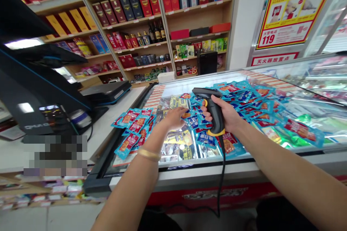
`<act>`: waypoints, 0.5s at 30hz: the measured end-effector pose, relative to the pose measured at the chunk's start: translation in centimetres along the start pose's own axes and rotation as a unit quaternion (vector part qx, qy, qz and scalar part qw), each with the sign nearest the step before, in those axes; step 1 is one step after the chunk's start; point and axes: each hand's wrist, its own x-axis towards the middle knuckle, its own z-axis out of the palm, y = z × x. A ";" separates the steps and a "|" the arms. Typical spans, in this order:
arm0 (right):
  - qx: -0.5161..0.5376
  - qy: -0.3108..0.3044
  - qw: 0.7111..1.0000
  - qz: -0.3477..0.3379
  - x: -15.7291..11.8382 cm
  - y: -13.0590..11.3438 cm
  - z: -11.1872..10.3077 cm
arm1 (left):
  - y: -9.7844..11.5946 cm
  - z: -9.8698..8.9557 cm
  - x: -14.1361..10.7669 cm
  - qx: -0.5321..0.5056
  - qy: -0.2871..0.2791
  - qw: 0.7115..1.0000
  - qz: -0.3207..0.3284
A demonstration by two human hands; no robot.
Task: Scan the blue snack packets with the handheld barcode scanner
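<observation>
My right hand (pixel 226 113) is wrapped round the grip of a black and yellow barcode scanner (pixel 214 112), whose cable hangs down over the freezer's front edge. Further left, my left hand (pixel 176 117) reaches over the glass freezer top (pixel 173 92), its fingers stretched toward blue and red snack packets (pixel 193 121); no object shows in it. A large heap of similar packets (pixel 244 94) spreads behind and right of the scanner. A smaller pile (pixel 130 140) lies at the freezer's left end, left of my left forearm.
At left is a counter (pixel 108 119) with a scale (pixel 105 90) and a dark checkout machine (pixel 35 90). Shelves (pixel 135 21) of boxes and bottles stand behind. A green packet (pixel 305 119) lies at right. The scanner cable (pixel 222 173) loops below the freezer's edge.
</observation>
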 end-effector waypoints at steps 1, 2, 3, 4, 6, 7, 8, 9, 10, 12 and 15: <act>-0.002 -0.002 1.000 -0.001 -0.1 0.0 0.1 | -0.1 -0.1 -0.3 0.008 0.009 1.000 0.003; -0.005 -0.003 1.000 -0.003 -0.2 0.0 0.1 | -0.2 -0.1 -0.5 0.010 0.020 1.000 0.000; -0.008 -0.004 1.000 -0.005 -0.3 0.0 0.1 | -0.4 -0.1 -0.6 0.009 0.032 0.999 -0.007; -0.011 -0.004 1.000 -0.007 -0.4 0.1 0.2 | -0.5 -0.1 -0.8 0.004 0.046 0.999 -0.014; -0.021 0.000 1.000 -0.014 -0.5 0.2 0.2 | -0.8 0.1 -0.8 -0.011 0.073 0.997 -0.024; -0.028 0.002 0.999 -0.016 -0.6 0.2 0.2 | -0.9 0.2 -0.8 -0.020 0.084 0.996 -0.028; -0.036 0.005 0.999 -0.019 -0.7 0.2 0.2 | -1.1 0.2 -0.8 -0.029 0.096 0.994 -0.032; -0.044 0.007 0.999 -0.021 -0.7 0.2 0.2 | -1.2 0.3 -0.8 -0.039 0.107 0.993 -0.038; -0.051 0.008 0.998 -0.023 -0.8 0.3 0.2 | -1.3 0.2 -0.8 -0.049 0.118 0.991 -0.045; -0.057 0.009 0.998 -0.022 -0.9 0.3 0.2 | -1.4 0.1 -0.9 -0.067 0.135 0.987 -0.059; -0.049 0.008 0.999 -0.020 -1.0 0.3 0.1 | -1.4 -0.3 -1.1 -0.078 0.155 0.982 -0.078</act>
